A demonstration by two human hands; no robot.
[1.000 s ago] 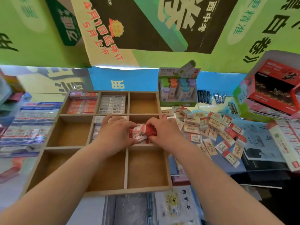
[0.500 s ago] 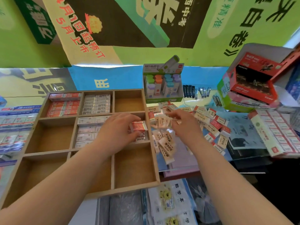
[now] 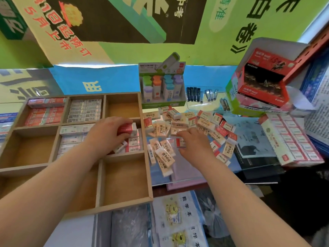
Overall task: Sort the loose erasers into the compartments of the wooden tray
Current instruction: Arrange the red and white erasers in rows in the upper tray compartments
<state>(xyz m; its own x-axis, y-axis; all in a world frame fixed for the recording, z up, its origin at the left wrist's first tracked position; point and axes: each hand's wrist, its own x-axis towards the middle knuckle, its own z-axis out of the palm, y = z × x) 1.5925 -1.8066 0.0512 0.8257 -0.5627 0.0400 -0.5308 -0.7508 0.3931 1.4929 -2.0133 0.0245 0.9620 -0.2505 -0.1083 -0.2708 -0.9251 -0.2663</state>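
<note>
Erasers lie in a loose heap on the tabletop, just to the right of the tray. They are small blocks in paper sleeves: some are cream with dark print, others white with a red end. In the tray, the far-left compartment has red-sleeved ones in rows. The far-middle compartment has white ones with barcodes facing up, and the centre one has pale ones stacked. Your left hand is over the middle-right compartment. Its grip is closed around a red eraser, above a few red-and-white ones that lie there tilted. Your right hand is on the heap, with the fingers bent down and touching the erasers. Whether its grip has taken one, I cannot tell.
</note>
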